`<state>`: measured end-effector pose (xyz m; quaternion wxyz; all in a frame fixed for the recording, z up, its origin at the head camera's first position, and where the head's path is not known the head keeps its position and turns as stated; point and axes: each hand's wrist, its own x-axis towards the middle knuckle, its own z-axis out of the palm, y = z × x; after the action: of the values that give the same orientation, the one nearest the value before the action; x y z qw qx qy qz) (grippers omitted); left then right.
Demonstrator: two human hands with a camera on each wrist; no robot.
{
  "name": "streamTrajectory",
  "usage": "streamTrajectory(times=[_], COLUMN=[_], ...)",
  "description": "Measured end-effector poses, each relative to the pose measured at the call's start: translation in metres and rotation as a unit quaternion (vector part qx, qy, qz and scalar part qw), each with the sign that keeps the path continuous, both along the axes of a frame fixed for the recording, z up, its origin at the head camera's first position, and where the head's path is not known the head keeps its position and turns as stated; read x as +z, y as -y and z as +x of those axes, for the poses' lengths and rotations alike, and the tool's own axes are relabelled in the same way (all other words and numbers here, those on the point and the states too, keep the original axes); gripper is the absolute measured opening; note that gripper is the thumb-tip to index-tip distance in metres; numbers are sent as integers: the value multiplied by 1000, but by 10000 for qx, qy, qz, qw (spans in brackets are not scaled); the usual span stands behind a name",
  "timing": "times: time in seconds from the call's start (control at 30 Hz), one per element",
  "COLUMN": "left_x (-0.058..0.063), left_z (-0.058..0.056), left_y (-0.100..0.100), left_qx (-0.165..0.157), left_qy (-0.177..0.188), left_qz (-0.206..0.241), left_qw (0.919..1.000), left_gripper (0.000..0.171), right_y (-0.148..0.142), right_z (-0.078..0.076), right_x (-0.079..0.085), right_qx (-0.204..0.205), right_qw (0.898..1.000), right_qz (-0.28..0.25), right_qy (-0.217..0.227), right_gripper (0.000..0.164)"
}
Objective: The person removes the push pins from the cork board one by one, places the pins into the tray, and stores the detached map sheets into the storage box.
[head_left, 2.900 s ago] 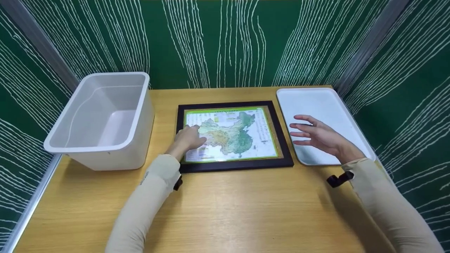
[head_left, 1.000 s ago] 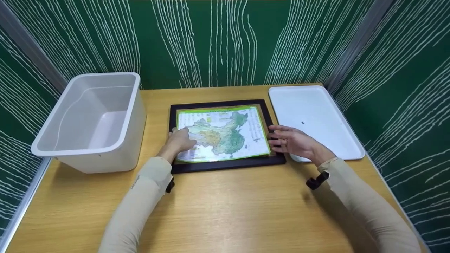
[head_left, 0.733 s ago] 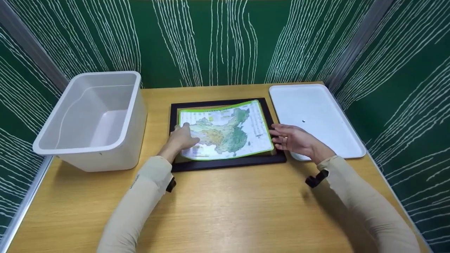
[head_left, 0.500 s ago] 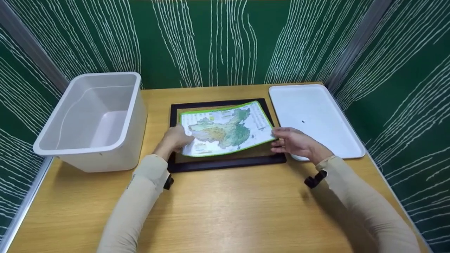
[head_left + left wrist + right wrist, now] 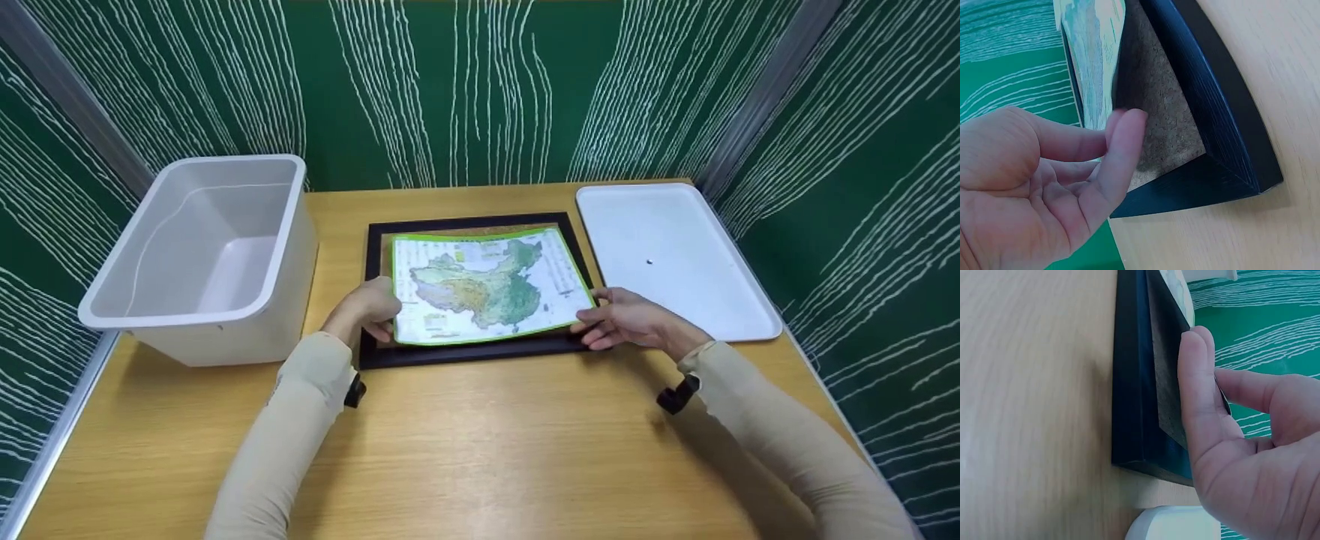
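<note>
map: green-bordered printed map sheet [image 5: 487, 286], glossy, raised off black cork-backed frame [image 5: 375, 355]
left hand [image 5: 365, 311]: pinches left edge
right hand [image 5: 626, 322]: pinches right corner

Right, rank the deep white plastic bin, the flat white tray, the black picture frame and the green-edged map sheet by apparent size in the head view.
1. Deep white plastic bin, largest.
2. Black picture frame and flat white tray: about alike, so unranked; the sheet and both hands cover part of the frame.
3. Green-edged map sheet, smallest, lifted nearer the camera.
</note>
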<state>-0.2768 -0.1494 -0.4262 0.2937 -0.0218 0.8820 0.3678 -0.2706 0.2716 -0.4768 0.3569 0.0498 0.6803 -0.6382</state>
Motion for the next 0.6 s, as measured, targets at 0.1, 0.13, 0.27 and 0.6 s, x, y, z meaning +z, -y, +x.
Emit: streamTrajectory(times=[0.1, 0.13, 0.27, 0.6], left_x=[0, 0, -3, -7], left_z=[1, 1, 2, 8], left_y=[0, 0, 2, 6], left_qx=[-29, -22, 9, 40], left_qy=[25, 21, -111, 33], left_qz=[208, 315, 447, -118], left_qw=[9998, 9995, 9989, 9999], left_gripper=[25, 28, 41, 33], right_y=[0, 0, -1, 0], right_z=[2, 2, 1, 5], right_x=[2, 2, 2, -2], right_qx=[64, 102, 160, 100], right_qw=[9999, 9999, 9999, 9997], right_qz=[-86, -90, -11, 48], right_qy=[6, 12, -23, -217], right_gripper=[50, 47, 30, 57])
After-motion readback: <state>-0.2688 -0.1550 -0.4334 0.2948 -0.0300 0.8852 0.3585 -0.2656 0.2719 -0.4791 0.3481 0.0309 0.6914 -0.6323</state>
